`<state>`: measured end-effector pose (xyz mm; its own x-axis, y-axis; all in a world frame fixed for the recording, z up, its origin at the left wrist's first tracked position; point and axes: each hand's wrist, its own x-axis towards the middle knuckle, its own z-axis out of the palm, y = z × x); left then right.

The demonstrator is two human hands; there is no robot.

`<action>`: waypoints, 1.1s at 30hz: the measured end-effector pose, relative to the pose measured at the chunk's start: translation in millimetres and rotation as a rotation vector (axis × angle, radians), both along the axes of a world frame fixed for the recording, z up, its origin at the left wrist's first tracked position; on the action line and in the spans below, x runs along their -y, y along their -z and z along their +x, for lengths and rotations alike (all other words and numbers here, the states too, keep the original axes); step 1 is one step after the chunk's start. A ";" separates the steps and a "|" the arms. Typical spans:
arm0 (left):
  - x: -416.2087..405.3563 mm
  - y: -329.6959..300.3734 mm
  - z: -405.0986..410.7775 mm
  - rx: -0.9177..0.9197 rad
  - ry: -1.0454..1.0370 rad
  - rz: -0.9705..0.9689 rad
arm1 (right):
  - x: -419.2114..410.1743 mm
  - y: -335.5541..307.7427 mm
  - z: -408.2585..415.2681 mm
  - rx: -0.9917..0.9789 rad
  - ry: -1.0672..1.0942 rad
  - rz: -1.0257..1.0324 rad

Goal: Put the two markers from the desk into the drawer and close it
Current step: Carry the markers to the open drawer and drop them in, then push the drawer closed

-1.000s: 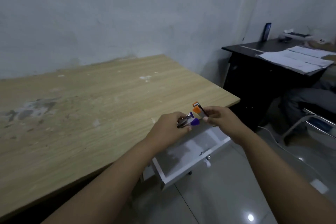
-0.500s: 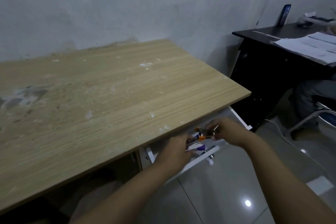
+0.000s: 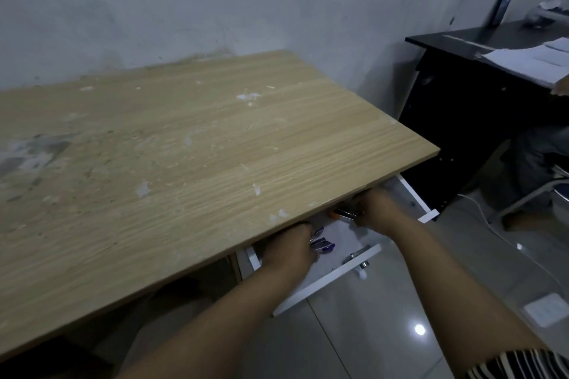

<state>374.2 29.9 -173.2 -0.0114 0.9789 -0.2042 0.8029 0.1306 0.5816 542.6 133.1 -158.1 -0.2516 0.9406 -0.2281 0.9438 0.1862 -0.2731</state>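
Note:
Both my hands are inside the open white drawer (image 3: 326,281) under the wooden desk's (image 3: 191,160) front right edge. My left hand (image 3: 289,251) is closed around a purple-capped marker (image 3: 322,244), whose purple ends stick out to the right of my fingers. My right hand (image 3: 377,209) grips an orange-tipped marker (image 3: 343,215) further back, partly hidden under the desk edge. The two markers are apart from each other, low over the white drawer floor.
A small metal knob (image 3: 363,264) sits on the drawer front. To the right stands a black desk (image 3: 462,95) with papers (image 3: 529,63) and a dark phone (image 3: 502,4) leaning on the wall. A cable runs over the glossy tiled floor (image 3: 385,332).
My hands dropped from above the desk edge down into the drawer, carrying the markers. They have moved apart, so the markers no longer sit together.

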 end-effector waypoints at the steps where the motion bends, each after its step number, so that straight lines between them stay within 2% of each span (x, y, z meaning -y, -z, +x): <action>1: -1.0 2.1 -1.1 -0.012 0.004 -0.009 | -0.7 1.9 -0.6 -0.019 0.006 0.007; 5: -4.6 4.3 -1.3 -0.011 0.025 -0.022 | -0.7 3.0 -0.1 -0.121 0.154 0.058; 9: -0.8 -9.6 3.6 0.116 0.020 0.020 | 15.6 -6.7 9.6 -0.181 0.184 0.117; 12: 16.1 -31.0 11.8 0.209 0.127 0.143 | 47.7 -14.7 16.6 -0.224 0.280 0.395; 14: 33.1 -40.9 17.7 0.117 0.288 0.252 | 73.6 -12.1 15.7 -0.295 0.415 0.602; 16: 46.1 -38.1 22.5 -0.077 0.429 0.349 | 95.7 -2.1 9.9 -0.457 0.561 0.707; 19: 60.5 -26.5 25.4 -0.359 0.582 0.530 | 119.4 13.0 0.0 -0.760 0.711 0.577; 22: 74.8 -17.8 19.0 -0.565 0.666 0.572 | 136.3 28.3 -8.1 -0.986 0.780 0.374; 24: 84.4 -16.9 10.2 -0.632 0.709 0.587 | 147.3 30.4 -13.2 -1.084 0.831 0.231; 28: 98.4 -14.2 -7.6 -0.695 0.731 0.528 | 160.9 35.4 -20.7 -1.265 0.754 0.007; 33: 103.0 -15.4 -20.3 -0.759 0.698 0.515 | 167.5 51.9 -27.9 -1.400 0.765 -0.085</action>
